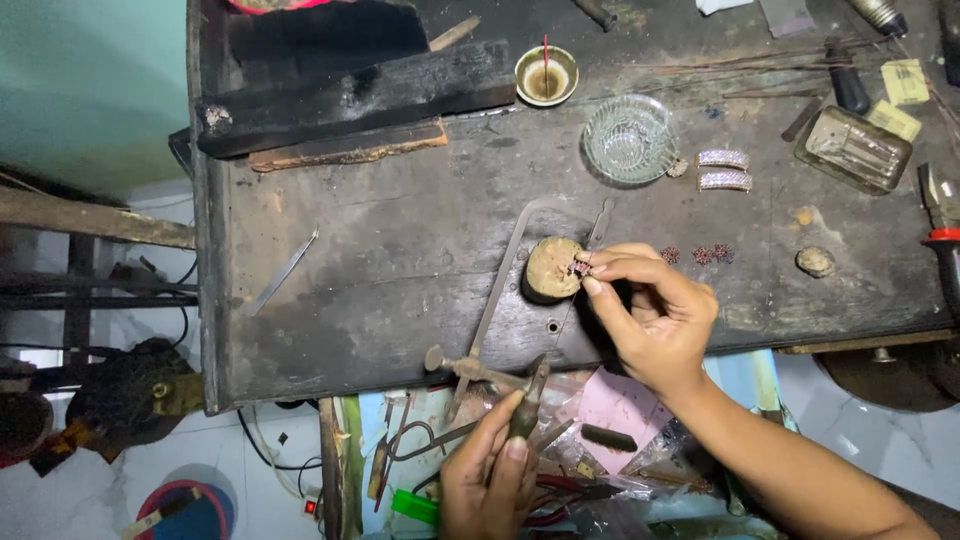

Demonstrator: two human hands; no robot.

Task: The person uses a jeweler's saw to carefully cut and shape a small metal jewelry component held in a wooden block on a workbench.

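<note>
My right hand pinches a small dark red, flower-shaped jewellery piece between thumb and fingertips and presses it against a round tan block on the dark workbench. Lower down, over the open drawer, my left hand grips a thin hand tool with a dark handle. Its metal tip points up toward the bench edge. A metal saw frame lies on the bench between the two hands, running past the block.
Three more small flower pieces lie right of my fingers. Behind are a glass bowl, two silvery curved pieces, a small cup, a glass tray and charred wood. Tweezers lie left, red-handled pliers right.
</note>
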